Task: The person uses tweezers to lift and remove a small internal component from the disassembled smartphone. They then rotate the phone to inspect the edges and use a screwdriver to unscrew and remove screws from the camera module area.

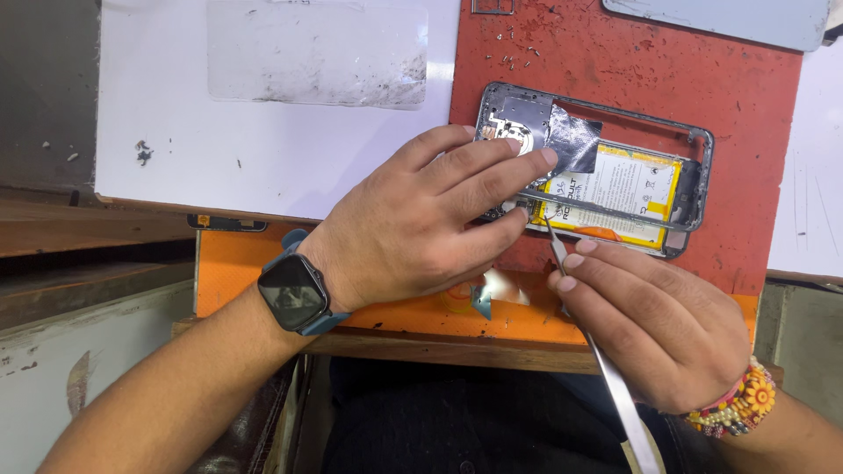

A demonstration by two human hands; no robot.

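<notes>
Head view: the opened phone (606, 167) lies flat on a red mat (746, 96), a bit right of centre in the upper half of the frame. Its long axis runs left to right, dipping slightly toward the right, with the camera end at the left. Back cover's off, so you see the grey frame and a yellow battery (628, 189) with a white rectangular label in the middle. A dark foil patch (575, 140) sits just left of the battery.

The left hand (413, 224) comes in from the lower left, palm down, fingers spread and pressing on the phone's left end, not gripping anything, just holding it down. There's a dark square watch (294, 294) on that wrist.

The right hand (654, 320) enters from the lower right, pinching metal tweezers (562, 254) between thumb and fingers; the tips point up-left and touch the phone's lower edge near the battery. Beaded bracelet (746, 399) on that wrist.

Upper left is a white sheet (176, 105) with a smudged clear plastic film (316, 53) on it. An orange strip (228, 268) edges the table below the mat.
</notes>
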